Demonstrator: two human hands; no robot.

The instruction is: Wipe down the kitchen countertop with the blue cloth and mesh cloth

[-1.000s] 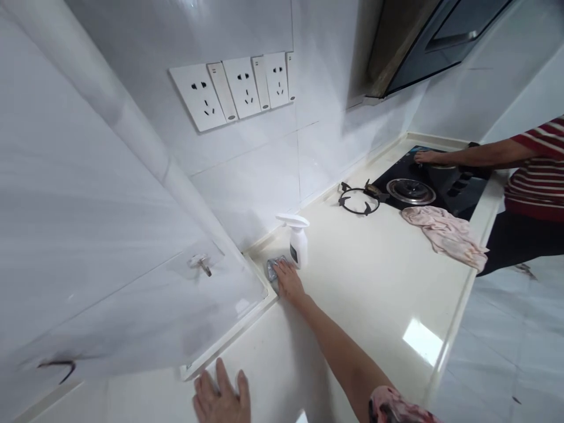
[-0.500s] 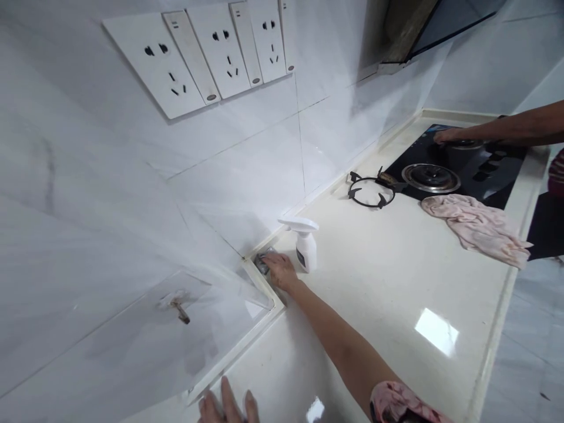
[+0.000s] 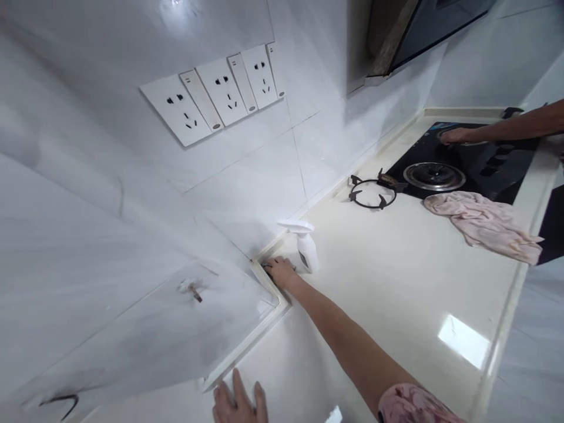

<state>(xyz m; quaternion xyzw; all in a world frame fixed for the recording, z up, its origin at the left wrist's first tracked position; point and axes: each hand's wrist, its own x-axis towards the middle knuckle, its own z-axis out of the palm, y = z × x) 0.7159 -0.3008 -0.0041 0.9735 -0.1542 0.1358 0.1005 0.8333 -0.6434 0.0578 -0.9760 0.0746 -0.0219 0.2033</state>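
Observation:
My right hand (image 3: pixel 281 274) presses down into the inner corner of the cream countertop (image 3: pixel 379 282), against the raised edge strip. Its fingers are closed over a grey crumpled cloth (image 3: pixel 266 268), mostly hidden beneath them. Just beyond that hand, close to its fingers, stands a white spray bottle (image 3: pixel 307 251). At the bottom of the view my left hand (image 3: pixel 240 402) rests with fingers spread on the counter, near the edge strip, holding nothing.
Another person's hand (image 3: pixel 456 136) is over the black gas hob (image 3: pixel 480 170). A pot-support ring (image 3: pixel 373 205) lies beside the hob, and a pink cloth (image 3: pixel 489 226) hangs at the counter's front edge. Sockets (image 3: pixel 176 111) and a hook (image 3: pixel 194 292) are on the tiled wall.
My right hand has shifted slightly over the grey cloth, now covering more of it. The spray bottle leans more in the view. The camera view has shifted, and more of my left hand shows.

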